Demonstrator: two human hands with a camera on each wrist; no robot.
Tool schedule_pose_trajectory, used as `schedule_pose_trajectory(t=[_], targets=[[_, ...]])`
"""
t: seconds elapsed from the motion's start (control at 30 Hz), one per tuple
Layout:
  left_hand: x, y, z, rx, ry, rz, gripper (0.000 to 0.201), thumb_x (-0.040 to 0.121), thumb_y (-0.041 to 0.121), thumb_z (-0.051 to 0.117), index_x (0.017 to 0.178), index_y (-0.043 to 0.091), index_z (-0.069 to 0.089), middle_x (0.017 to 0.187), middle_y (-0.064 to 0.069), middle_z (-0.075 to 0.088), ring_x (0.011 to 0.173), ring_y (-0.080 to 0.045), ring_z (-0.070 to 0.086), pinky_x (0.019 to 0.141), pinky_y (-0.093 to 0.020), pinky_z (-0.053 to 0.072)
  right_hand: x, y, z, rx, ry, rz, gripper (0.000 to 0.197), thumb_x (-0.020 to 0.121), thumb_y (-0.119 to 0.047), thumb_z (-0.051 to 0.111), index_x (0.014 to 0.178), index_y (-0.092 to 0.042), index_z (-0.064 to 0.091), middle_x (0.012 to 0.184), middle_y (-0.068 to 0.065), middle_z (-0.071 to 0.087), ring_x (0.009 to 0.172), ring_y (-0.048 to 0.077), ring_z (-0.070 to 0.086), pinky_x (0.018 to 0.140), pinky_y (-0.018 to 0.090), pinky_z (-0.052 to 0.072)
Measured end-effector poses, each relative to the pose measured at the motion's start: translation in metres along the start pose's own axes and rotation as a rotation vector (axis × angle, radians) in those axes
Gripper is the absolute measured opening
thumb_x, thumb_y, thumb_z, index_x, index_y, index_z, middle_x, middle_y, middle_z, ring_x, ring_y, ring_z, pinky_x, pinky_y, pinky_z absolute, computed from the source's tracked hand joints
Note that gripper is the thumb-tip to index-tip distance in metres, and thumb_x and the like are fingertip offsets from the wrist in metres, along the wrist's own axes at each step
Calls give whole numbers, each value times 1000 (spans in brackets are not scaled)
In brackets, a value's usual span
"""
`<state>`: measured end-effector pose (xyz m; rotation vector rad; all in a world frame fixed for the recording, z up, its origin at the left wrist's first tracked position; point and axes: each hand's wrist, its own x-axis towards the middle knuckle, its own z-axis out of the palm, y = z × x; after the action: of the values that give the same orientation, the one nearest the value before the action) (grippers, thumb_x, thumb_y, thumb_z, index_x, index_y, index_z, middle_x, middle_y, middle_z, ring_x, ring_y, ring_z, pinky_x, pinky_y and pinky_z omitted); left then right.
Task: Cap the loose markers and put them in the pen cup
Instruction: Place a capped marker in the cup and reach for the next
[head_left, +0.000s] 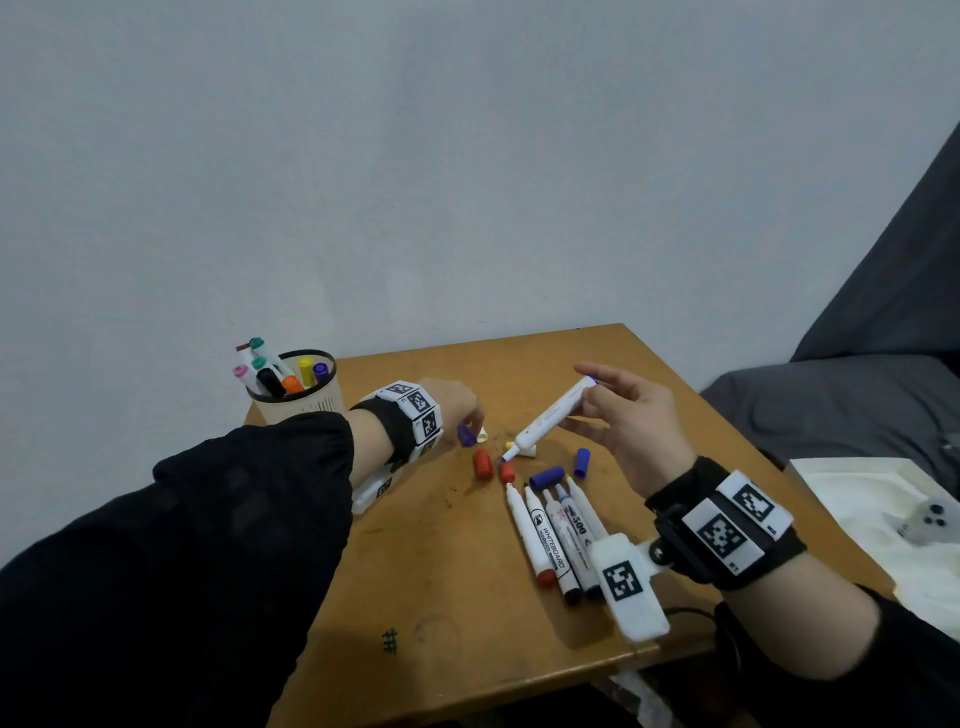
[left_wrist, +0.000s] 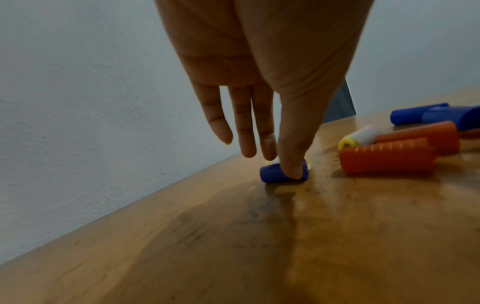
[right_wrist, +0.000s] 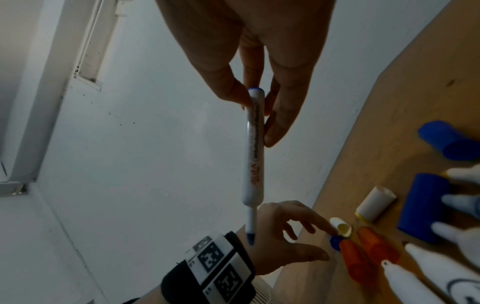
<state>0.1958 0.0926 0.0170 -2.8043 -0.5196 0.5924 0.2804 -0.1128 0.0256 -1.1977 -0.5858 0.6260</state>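
My right hand (head_left: 589, 400) pinches the rear end of an uncapped white marker (head_left: 550, 418) with a blue tip, holding it slanted above the wooden table (head_left: 441, 597), tip down-left. In the right wrist view the hand (right_wrist: 257, 107) shows the marker (right_wrist: 253, 154) hanging from thumb and fingers. My left hand (head_left: 474, 423) reaches down to a small blue cap (head_left: 466, 434) lying on the table. Its thumb and a finger (left_wrist: 292, 164) close on that cap (left_wrist: 270, 174). The pen cup (head_left: 306, 402) with several capped markers stands at the table's far left corner.
Several uncapped markers (head_left: 553, 535) lie side by side near my right wrist. Two red caps (head_left: 483, 463), two larger blue caps (head_left: 546, 477) and white-yellow caps (head_left: 531, 451) are scattered mid-table. A grey bed (head_left: 831, 405) and white sheet sit to the right.
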Motion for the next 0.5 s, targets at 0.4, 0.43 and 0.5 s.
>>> schedule_pose_trajectory(t=[0.4,0.43,0.5], targets=[[-13,-3,3,-96,150,-19,21,81,29,64,101,22,63,105,2,65,93,-19,60,67,-26,45,-9,-3,-5,32,31,52,26,88,8,50,104,-7,65,90,15,58,79,22,65,79,43,58],[-18,-5,2,-144,182,-21,21,81,27,63,101,20,63,104,1,66,91,-18,60,66,-26,43,-10,-3,-5,40,34,57,26,88,8,50,104,-7,65,91,15,58,79,23,65,79,43,58],[-31,-5,-1,-260,238,-16,24,82,25,61,106,19,61,100,2,66,85,-16,57,67,-25,41,-16,-3,-4,57,38,66,26,88,7,50,106,-5,64,92,15,58,80,23,65,79,43,58]])
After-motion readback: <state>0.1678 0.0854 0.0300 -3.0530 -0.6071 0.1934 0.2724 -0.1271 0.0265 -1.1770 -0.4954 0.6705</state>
